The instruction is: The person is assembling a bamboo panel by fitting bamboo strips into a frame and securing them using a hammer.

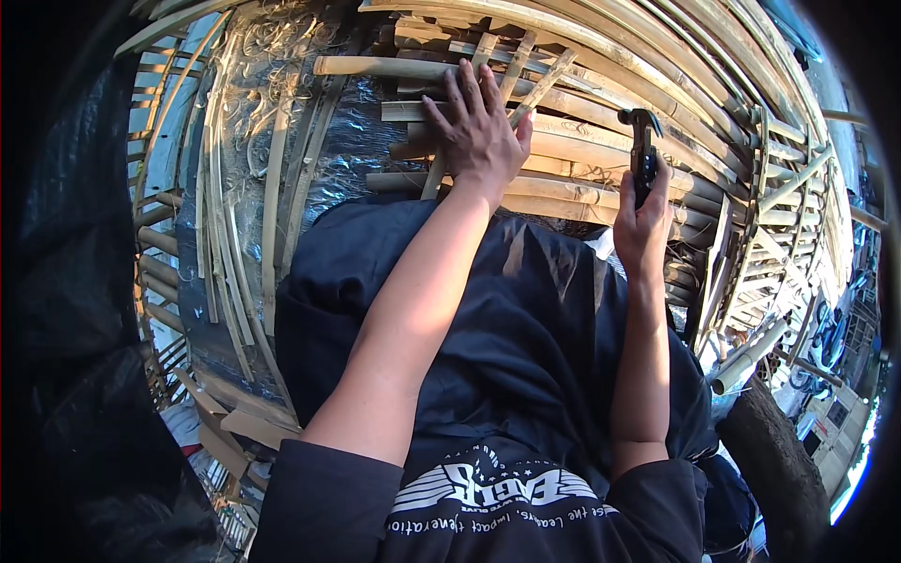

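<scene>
A hammer (645, 155) is grasped by its dark handle in the right hand (645, 208), with the fingers wrapped around the grip and its head held at the far end, above the bamboo poles (572, 136) on the right. The left hand (481, 136) is laid palm down with fingers spread, nothing being clasped; its fingertips are placed over a pale bamboo pole (380, 67) at the far side, though how firmly it is pressed cannot be told. Short split slats (542, 83) are set aslant just right of those fingertips. The hammer is judged to be stiff and head-heavy, best gripped low on the handle, clear of the claw. The pale pole is probably light and rigid, smooth enough to roll, and is best steadied from above; the slats may be split easily and are better handled by their flat faces, since splintered edges can be expected.
</scene>
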{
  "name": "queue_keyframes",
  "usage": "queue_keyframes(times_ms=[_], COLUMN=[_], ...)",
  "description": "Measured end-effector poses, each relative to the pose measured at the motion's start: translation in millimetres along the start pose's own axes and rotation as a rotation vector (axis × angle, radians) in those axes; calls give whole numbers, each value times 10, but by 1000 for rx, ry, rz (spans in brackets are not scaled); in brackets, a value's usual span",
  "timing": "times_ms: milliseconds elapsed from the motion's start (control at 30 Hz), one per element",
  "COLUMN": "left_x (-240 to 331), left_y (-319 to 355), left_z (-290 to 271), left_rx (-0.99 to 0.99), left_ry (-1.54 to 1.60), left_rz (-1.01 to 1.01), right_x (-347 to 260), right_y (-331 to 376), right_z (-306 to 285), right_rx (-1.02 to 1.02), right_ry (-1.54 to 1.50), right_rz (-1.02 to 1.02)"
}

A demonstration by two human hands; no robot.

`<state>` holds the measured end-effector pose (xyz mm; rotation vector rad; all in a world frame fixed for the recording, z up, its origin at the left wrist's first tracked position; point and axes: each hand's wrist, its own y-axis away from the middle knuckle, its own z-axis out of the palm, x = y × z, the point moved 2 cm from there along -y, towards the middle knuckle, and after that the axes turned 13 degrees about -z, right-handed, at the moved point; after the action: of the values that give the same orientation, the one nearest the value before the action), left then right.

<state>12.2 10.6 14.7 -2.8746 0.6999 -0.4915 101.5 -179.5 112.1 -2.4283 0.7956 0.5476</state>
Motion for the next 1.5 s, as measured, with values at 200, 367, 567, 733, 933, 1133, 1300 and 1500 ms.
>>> queue_keyframes(times_ms=[200,367,567,733,933,1133,1300,1500], left_x=[-4,-3,-1,-57,73,-69,19,-11], left_y=[-1,0,-1,-20,68,-4,3,-8], left_z=[2,6,12,16,18,-13,21,-22], left_rx=[4,7,9,-38,-72,-17,-33,-7], left_ry=[13,13,26,25,23,39,37,32], left_rz=[0,0,5,-14,0,-8,-7,-7], right_x=[62,88,-6,-162,330,-277,125,228], right_y=[-334,-330,-391,-321,-133,-119,-5,96], right_z=[248,402,333,100,573,150,511,661], right_rx=[9,18,-78,332,-7,508,275,329], right_ry=[16,9,58,-19,267,-226,141,-19], right_rz=[-52,-78,41,-44,-70,-207,-134,-68])
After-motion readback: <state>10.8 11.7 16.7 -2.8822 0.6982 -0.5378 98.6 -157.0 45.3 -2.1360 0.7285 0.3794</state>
